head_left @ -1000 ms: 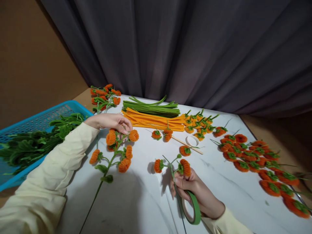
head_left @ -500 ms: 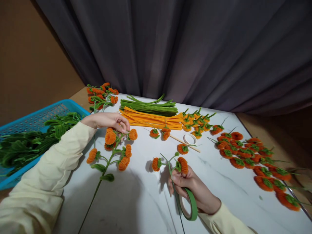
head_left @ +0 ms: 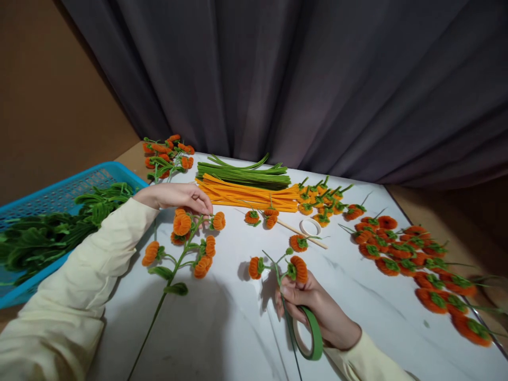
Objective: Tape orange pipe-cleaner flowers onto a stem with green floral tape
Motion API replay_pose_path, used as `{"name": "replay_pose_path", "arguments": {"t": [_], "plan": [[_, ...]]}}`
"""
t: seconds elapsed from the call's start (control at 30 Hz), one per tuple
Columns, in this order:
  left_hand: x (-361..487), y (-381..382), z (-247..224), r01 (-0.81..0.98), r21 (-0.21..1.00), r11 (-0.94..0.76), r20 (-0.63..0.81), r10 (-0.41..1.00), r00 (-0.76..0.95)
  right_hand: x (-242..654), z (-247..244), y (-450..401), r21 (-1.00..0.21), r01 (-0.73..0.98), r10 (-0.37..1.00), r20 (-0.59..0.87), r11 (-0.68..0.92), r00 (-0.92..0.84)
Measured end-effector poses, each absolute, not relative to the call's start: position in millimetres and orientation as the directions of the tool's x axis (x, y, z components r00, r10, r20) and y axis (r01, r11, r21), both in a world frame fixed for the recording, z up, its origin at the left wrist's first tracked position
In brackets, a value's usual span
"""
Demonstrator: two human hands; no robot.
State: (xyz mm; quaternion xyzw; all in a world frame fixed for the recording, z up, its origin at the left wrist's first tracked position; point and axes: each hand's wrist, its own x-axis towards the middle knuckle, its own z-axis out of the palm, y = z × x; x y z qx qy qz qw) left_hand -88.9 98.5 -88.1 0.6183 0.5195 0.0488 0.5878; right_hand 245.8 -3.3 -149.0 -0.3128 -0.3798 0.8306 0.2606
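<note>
My left hand [head_left: 194,199] is at the top of a green stem branch [head_left: 174,264] with several orange pumpkin-like heads, its fingers pinched at the tip beside an orange head [head_left: 218,220]. What lies between the fingertips is too small to tell. My right hand [head_left: 313,301] holds a second, thinner stem [head_left: 293,344] between thumb and fingers. That stem bears a left orange head [head_left: 255,268], a right orange head [head_left: 297,269] and a small green bud [head_left: 288,251]. A roll of green tape [head_left: 315,338] hangs at the fingers of the same hand.
A blue basket [head_left: 130,177] with green leaves stands left. Green pipe cleaners [head_left: 246,174] and yellow ones [head_left: 246,193] lie at the back, near a white tape ring [head_left: 310,227] and wooden stick [head_left: 293,230]. Several orange heads [head_left: 405,248] lie right; a finished-looking bunch [head_left: 166,156] lies back left.
Both hands keep nearly the same places. The whole view has shifted very slightly, and the left fingers have moved a little at the tip of the branch.
</note>
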Motion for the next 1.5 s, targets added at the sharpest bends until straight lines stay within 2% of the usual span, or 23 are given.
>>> {"name": "replay_pose_path", "arguments": {"t": [0.2,0.6,0.97,1.2,1.4,1.5], "plan": [[-85,97,-83,0.594,0.767,0.243,-0.558,0.71,0.43,246,-150,-3,-0.792,-0.195,0.678,-0.334,-0.579,-0.655],[-81,95,-81,0.501,0.784,0.365,-0.6,0.651,0.464,247,-153,-4,-0.775,-0.209,0.668,-0.336,-0.597,-0.664],[-84,94,-82,0.576,0.747,0.332,-0.607,0.694,0.387,247,-151,-3,-0.783,-0.202,0.674,-0.337,-0.589,-0.658],[-82,96,-81,0.566,0.732,0.379,-0.634,0.683,0.363,246,-150,-4,-0.782,-0.2,0.673,-0.341,-0.591,-0.657],[-82,96,-86,0.574,0.755,0.317,-0.6,0.686,0.411,245,-148,-3,-0.779,-0.212,0.668,-0.324,-0.59,-0.669],[-81,98,-101,0.559,0.769,0.31,-0.606,0.63,0.486,245,-150,-3,-0.781,-0.215,0.671,-0.319,-0.586,-0.669]]}}
